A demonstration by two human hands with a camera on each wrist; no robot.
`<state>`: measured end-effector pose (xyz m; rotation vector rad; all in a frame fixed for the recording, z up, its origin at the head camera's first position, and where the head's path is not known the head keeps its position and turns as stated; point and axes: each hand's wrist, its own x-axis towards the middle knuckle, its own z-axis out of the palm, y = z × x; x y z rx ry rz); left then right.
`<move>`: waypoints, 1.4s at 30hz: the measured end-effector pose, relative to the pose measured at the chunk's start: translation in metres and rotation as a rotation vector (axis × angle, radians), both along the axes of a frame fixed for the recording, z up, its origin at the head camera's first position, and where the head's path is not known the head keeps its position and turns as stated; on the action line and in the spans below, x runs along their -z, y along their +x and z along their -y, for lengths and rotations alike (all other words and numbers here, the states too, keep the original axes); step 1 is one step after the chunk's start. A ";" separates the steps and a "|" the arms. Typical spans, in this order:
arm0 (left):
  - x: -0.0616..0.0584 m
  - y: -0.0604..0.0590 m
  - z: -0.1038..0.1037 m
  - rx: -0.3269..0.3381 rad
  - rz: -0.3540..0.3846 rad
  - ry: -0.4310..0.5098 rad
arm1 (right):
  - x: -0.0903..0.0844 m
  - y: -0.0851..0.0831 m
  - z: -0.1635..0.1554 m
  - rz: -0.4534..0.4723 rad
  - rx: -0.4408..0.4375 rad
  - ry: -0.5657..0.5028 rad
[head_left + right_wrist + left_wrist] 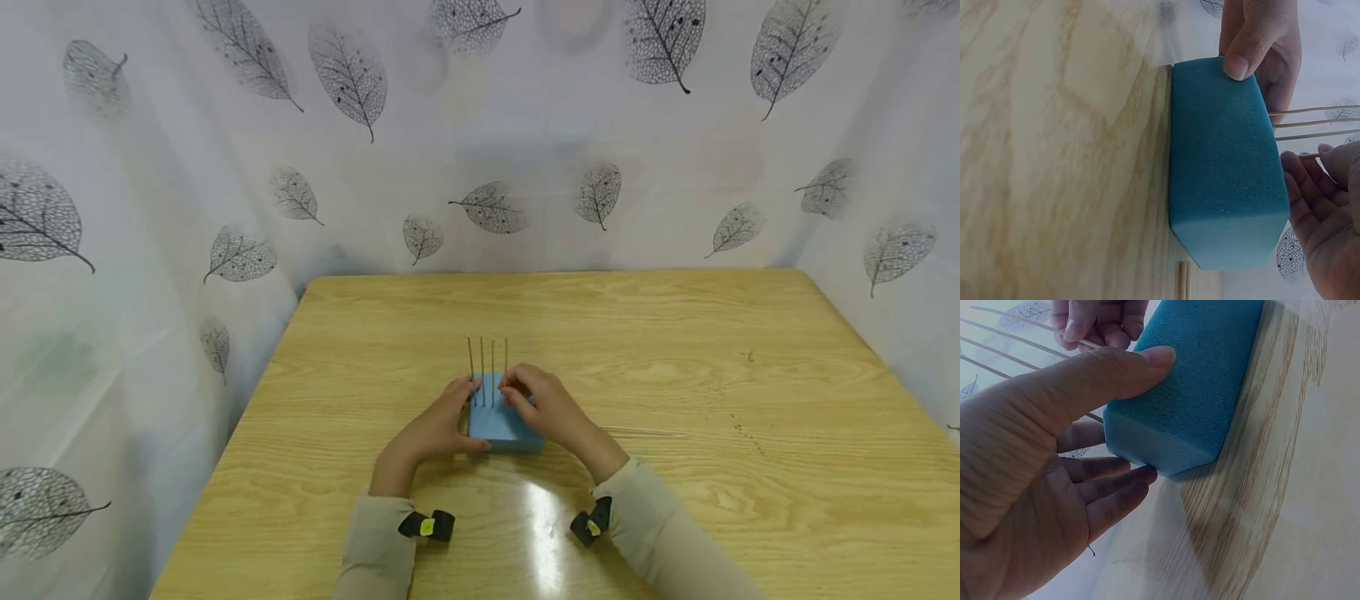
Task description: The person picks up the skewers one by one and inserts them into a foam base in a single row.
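A blue foam block (512, 427) lies on the table, with three thin wooden sticks (482, 367) standing in a row from its top near the left and back. My left hand (435, 427) grips the block's left side; in the left wrist view its thumb (1159, 357) presses the front face while the fingers lie along the side. Over the block's top, my right hand (546, 407) pinches another thin stick (506, 352) upright at the right end of the row. In the right wrist view, this stick (1309, 155) shows between thumb and fingertips close over the foam; its lower end is hidden.
A few loose thin sticks (648, 432) lie on the wooden table (360, 333) to the right of the block, partly behind my right forearm. Small dark specks (738, 427) mark the tabletop farther right. A leaf-print curtain (525, 125) hangs around the back and sides.
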<state>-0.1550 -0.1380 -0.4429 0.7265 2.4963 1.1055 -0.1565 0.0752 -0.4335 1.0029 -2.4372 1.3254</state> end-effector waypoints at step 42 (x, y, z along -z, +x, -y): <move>-0.006 0.003 -0.004 -0.006 0.008 -0.049 | 0.003 0.004 -0.068 0.089 0.172 0.113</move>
